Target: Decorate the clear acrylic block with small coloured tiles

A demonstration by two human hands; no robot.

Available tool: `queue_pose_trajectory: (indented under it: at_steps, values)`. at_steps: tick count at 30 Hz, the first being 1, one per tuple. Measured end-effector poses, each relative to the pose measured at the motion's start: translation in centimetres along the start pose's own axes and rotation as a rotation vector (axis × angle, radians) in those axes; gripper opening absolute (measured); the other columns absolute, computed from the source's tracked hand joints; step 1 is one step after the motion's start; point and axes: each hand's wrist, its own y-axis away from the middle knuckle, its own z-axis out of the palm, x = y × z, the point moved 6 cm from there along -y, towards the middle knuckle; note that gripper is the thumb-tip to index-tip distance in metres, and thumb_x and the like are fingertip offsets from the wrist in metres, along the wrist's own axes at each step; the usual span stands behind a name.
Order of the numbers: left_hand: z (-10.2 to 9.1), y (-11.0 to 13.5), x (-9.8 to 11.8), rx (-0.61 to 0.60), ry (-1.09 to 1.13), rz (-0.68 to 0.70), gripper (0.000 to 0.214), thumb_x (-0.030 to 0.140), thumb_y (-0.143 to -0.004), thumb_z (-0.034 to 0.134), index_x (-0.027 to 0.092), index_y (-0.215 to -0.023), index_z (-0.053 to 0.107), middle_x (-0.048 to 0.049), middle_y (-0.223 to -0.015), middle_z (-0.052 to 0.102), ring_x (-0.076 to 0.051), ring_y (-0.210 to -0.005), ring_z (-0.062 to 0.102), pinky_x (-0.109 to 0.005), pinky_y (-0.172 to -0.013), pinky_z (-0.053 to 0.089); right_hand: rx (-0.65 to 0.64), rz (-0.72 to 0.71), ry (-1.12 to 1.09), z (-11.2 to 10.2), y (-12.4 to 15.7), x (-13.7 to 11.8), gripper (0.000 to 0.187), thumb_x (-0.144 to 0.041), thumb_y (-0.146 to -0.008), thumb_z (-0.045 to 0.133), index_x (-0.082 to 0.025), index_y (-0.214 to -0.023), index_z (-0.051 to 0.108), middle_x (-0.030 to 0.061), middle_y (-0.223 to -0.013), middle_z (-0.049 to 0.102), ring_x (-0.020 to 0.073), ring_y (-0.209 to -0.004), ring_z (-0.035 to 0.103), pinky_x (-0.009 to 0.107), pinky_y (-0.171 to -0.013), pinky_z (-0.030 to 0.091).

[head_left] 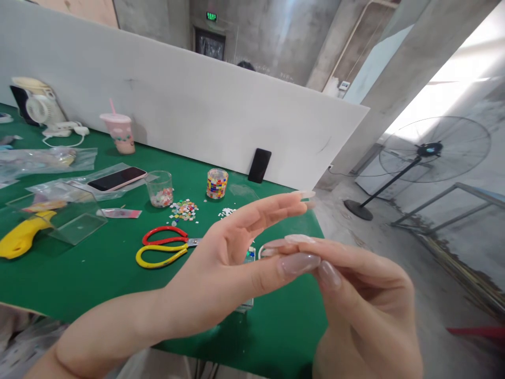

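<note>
- A small clear piece point(251, 255) with coloured bits lies on the green table point(98, 273) near its right edge, mostly hidden just behind the hands.
- The left hand point(221, 263) is spread open, fingers straight, palm bare; its thumb touches the fingertips of the right hand point(363, 305), which is half curled. I cannot tell whether anything tiny is pinched between them.
- Scissors point(165, 246) lie just left of the piece; loose mosaic tiles point(183, 209) and a tiled glass point(217, 183) sit further back.
- Risk, as I judge it: the fingertips meet right at the table's edge, so a small bit slipping past the long nails would likely drop to the concrete floor point(426, 295). A low left wrist could also nudge the clear piece off.
</note>
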Motion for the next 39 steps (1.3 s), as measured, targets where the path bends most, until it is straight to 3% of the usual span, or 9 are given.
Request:
queue_pose_trajectory:
  at_steps: [7,14,20,23,29,35,39]
  values:
    - [-0.2,-0.2,0.0,0.009,-0.004,0.03,0.042,0.026,-0.084,0.073,0.039,-0.122,0.062,0.0078,-0.134,0.063,-0.021,-0.14,0.04,-0.024,-0.102,0.051,0.011,0.006,0.029,-0.1,0.1,-0.2,0.02,-0.02,-0.088,0.066,-0.03,-0.102,0.077,0.0006,-0.099,0.079,0.023,-0.088,0.076,0.032,-0.077,0.064]
    - [-0.4,0.0,0.1,0.056,-0.072,0.043,0.044,0.031,-0.081,0.076,0.042,-0.122,0.063,0.0107,-0.135,0.061,-0.019,-0.14,0.041,-0.024,-0.107,0.047,0.148,-0.048,0.033,0.0,0.8,0.2,0.021,-0.022,-0.091,0.061,-0.031,-0.103,0.076,0.0009,-0.097,0.08,0.023,-0.085,0.077,0.033,-0.072,0.065]
    - [-0.4,0.2,0.1,0.077,-0.12,0.083,0.042,0.03,-0.084,0.072,0.044,-0.122,0.062,0.0125,-0.136,0.06,-0.017,-0.14,0.041,-0.025,-0.112,0.042,0.115,0.005,-0.011,0.0,0.5,0.2,0.018,-0.02,-0.088,0.065,-0.03,-0.096,0.078,0.0007,-0.094,0.08,0.0228,-0.084,0.077,0.034,-0.073,0.065]
    - [-0.4,0.2,-0.1,0.065,-0.105,0.079,0.042,0.031,-0.085,0.072,0.043,-0.123,0.061,0.0115,-0.138,0.059,-0.017,-0.14,0.041,-0.024,-0.11,0.044,0.162,-0.012,-0.065,0.2,0.4,0.3,0.018,-0.02,-0.089,0.063,-0.029,-0.095,0.078,0.0005,-0.093,0.08,0.0217,-0.083,0.077,0.032,-0.073,0.065]
    - [-0.1,-0.2,-0.4,0.018,0.001,0.028,0.038,0.03,-0.086,0.07,0.039,-0.122,0.063,0.0074,-0.134,0.063,-0.02,-0.14,0.041,-0.026,-0.105,0.049,0.115,0.029,-0.158,0.9,0.1,0.4,0.02,-0.017,-0.089,0.062,-0.026,-0.097,0.078,-0.0012,-0.094,0.08,0.0183,-0.087,0.077,0.024,-0.077,0.063]
    - [-0.1,-0.3,-0.4,0.003,0.009,0.023,0.04,0.026,-0.087,0.069,0.037,-0.124,0.062,0.0065,-0.136,0.061,-0.019,-0.14,0.04,-0.025,-0.106,0.047,0.166,0.009,-0.103,0.5,0.3,0.3,0.019,-0.018,-0.089,0.063,-0.028,-0.094,0.079,-0.0004,-0.094,0.08,0.0203,-0.083,0.077,0.027,-0.072,0.064]
    - [-0.2,-0.3,-0.2,0.007,0.014,0.023,0.041,0.027,-0.085,0.071,0.038,-0.124,0.062,0.0073,-0.135,0.062,-0.019,-0.141,0.039,-0.025,-0.104,0.049,0.132,0.028,-0.059,0.4,0.3,0.3,0.018,-0.022,-0.088,0.064,-0.029,-0.096,0.078,0.0008,-0.095,0.08,0.023,-0.085,0.076,0.034,-0.074,0.064]
